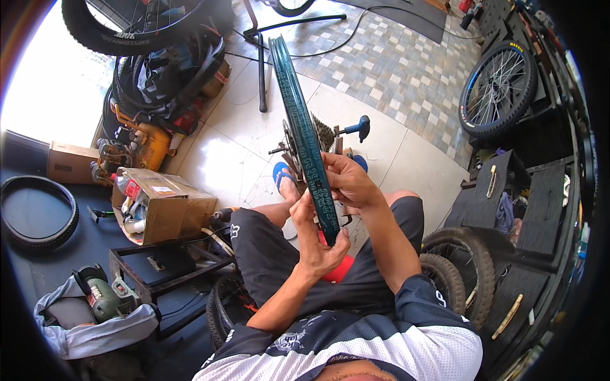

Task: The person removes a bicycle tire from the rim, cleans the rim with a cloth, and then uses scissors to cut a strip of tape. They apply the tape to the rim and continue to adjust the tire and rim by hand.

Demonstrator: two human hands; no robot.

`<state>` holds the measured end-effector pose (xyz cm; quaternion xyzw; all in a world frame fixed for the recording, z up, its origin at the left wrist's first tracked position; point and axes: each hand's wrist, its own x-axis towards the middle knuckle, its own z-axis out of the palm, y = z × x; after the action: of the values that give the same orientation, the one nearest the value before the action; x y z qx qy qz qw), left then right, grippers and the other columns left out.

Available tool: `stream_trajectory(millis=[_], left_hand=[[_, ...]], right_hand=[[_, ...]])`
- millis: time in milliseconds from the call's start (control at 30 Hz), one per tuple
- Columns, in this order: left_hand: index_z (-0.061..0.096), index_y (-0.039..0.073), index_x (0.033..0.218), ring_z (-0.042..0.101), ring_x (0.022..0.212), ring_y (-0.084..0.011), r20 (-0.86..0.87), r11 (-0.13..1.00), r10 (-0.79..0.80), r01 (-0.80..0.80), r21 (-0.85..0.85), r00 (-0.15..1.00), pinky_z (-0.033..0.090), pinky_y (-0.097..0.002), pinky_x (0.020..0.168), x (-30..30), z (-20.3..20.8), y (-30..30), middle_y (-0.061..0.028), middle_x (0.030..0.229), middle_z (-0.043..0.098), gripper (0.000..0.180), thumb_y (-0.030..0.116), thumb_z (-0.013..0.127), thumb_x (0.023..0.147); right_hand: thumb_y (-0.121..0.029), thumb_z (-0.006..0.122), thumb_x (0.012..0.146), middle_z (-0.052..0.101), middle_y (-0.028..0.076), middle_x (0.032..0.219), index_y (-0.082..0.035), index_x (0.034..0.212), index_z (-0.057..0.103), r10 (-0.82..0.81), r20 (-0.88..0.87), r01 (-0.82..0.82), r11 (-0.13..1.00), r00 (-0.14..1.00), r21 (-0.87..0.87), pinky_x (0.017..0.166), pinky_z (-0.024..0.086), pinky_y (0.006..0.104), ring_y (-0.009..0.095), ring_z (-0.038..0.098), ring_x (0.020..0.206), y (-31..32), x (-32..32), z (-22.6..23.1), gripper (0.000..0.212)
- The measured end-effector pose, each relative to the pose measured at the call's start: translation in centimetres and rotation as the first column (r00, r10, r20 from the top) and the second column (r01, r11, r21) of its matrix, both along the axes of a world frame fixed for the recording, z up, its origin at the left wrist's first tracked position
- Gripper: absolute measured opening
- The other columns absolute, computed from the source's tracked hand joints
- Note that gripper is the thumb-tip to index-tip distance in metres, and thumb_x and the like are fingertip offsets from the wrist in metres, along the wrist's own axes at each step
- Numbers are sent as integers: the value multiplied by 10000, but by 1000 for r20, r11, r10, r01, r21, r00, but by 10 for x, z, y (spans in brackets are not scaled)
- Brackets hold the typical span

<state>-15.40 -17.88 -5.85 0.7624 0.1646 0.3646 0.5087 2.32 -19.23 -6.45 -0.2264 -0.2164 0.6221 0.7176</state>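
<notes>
A bicycle wheel (295,111) stands upright before me, seen edge-on, with a teal patterned strip along its bare rim channel and no tyre on it. Around the near, lower end of the rim my left hand (309,244) is closed, thumb on one side and fingers on the other. My right hand (351,182) pinches the rim's right edge a little farther up; its fingertips are partly hidden. Behind the rim a cassette (324,134) shows on the hub. A blue-handled tool or knob (363,129) sticks out to the right of it.
At left are an open cardboard box (171,213), an orange compressor (151,145), a tyre (39,240) and a green bench grinder (107,298). A black stand leg (262,76) is ahead. Tyred wheels (497,86) and dark shelving (540,209) line the right.
</notes>
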Motion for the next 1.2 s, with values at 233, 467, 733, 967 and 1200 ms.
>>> stream_trajectory(millis=[233, 467, 733, 967, 1200], left_hand=[[106, 1, 1608, 490, 1319, -291, 48, 998, -30, 32, -49, 998, 373, -432, 1158, 3, -2, 0, -194, 1421, 431, 997, -78, 650, 776], [193, -26, 1613, 532, 1278, -281, 99, 999, -22, 27, -44, 995, 478, -404, 1051, 0, -11, -2, -174, 1389, 392, 1015, 0, 766, 775], [675, -5, 1239, 570, 1211, -312, -204, 967, 255, -254, 34, 945, 481, -426, 1012, -53, 5, 44, -184, 1290, 557, 347, 135, 746, 931], [633, -24, 1087, 599, 1049, -448, -491, 705, 707, -465, 535, 508, 484, -511, 947, -166, -61, 114, -243, 1002, 626, 304, 190, 764, 915], [618, -16, 1162, 660, 1073, -506, -899, 875, 434, -267, 405, 60, 498, -545, 1014, -148, -8, 69, -363, 1184, 659, 427, 372, 656, 989]], right_hand=[[-188, 596, 1097, 667, 28, 913, -11, 1203, 599, 13, -94, -11, 1000, 995, 25, 525, 434, 178, 36, 525, 581, 4, -4, -8, 206], [-223, 595, 1098, 661, 13, 935, -35, 1213, 577, 63, -73, -62, 998, 995, 16, 543, 456, 165, 38, 540, 611, 2, -4, -12, 221], [-324, 598, 1091, 635, -79, 885, -109, 1163, 641, 113, 1, -113, 994, 994, -5, 545, 429, 163, -10, 520, 636, -3, -10, -28, 230], [-417, 539, 1112, 617, -96, 811, -110, 1127, 667, 129, 172, -119, 990, 977, -70, 519, 362, 173, -11, 498, 611, -5, -20, -39, 333], [-397, 593, 1092, 630, -90, 860, -107, 1174, 690, 67, 200, -50, 995, 978, -88, 577, 403, 184, -4, 522, 672, -24, -18, -31, 316]])
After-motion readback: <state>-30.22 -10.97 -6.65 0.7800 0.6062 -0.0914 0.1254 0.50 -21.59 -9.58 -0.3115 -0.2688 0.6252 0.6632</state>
